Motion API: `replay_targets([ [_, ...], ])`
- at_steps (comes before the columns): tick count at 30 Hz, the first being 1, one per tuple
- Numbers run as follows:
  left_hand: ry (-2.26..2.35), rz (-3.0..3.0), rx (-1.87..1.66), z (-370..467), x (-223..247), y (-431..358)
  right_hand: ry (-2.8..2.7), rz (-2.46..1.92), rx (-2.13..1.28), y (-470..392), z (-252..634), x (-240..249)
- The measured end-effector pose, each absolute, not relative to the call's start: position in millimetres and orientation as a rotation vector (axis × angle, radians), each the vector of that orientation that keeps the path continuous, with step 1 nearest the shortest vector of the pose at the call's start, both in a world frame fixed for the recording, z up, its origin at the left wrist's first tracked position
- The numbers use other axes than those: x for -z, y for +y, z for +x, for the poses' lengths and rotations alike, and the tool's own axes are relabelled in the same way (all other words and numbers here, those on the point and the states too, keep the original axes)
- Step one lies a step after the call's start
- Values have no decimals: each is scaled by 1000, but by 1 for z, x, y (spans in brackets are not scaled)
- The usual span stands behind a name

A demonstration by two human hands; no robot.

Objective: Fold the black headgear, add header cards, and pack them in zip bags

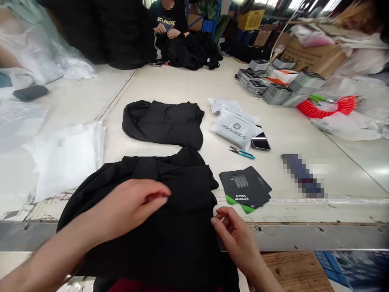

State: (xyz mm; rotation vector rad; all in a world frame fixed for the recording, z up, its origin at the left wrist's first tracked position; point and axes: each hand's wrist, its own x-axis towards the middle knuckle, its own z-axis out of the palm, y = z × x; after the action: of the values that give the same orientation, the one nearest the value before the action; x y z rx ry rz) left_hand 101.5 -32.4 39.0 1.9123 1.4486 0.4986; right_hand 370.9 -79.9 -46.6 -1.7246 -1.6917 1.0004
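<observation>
Across the front of the table and over its edge lies a large piece of black cloth (182, 235), loosely folded at the top. Above its left part is my left hand (141, 202), its fingers bent and close to the thumb, with nothing visible between them. Beside the cloth's right edge is my right hand (235, 237), fingers loosely curled and thumb apart, and no held object shows. Whether its fingertips touch the cloth I cannot tell. A second folded black cloth piece (164, 123) lies just behind. Black "ACTOR'S HEADGEAR" cards (246, 188) lie near my right hand.
White ROCKBROS packets (235, 129), a phone (261, 141) and blue-handled thread snips (243, 153) lie right of centre. White bags (69, 158) are at left. Stacked cards (276, 93) and a red coiled hose (330, 108) sit at right. A person (170, 24) handles black fabric opposite.
</observation>
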Motion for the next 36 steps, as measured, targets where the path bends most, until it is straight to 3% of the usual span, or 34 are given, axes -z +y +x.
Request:
replay_targets([
  [6,1620,2113,-242,209,3,29,-1810,-1703,-775,-84,347,54],
  [12,1633,2049,-277,201,38,47,-1854,-1619,-697,-87,339,59],
  [20,1526,1989,-565,185,33,55,-1993,-1573,-563,-85,341,64],
  [25,1210,1641,-982,179,28,57,-1998,-1549,-538,-88,340,65],
  [30,862,1058,-947,175,26,57,-1877,-1565,-733,-75,347,53],
  [36,795,902,-894,173,22,57,-1573,-1599,-621,-40,353,41],
])
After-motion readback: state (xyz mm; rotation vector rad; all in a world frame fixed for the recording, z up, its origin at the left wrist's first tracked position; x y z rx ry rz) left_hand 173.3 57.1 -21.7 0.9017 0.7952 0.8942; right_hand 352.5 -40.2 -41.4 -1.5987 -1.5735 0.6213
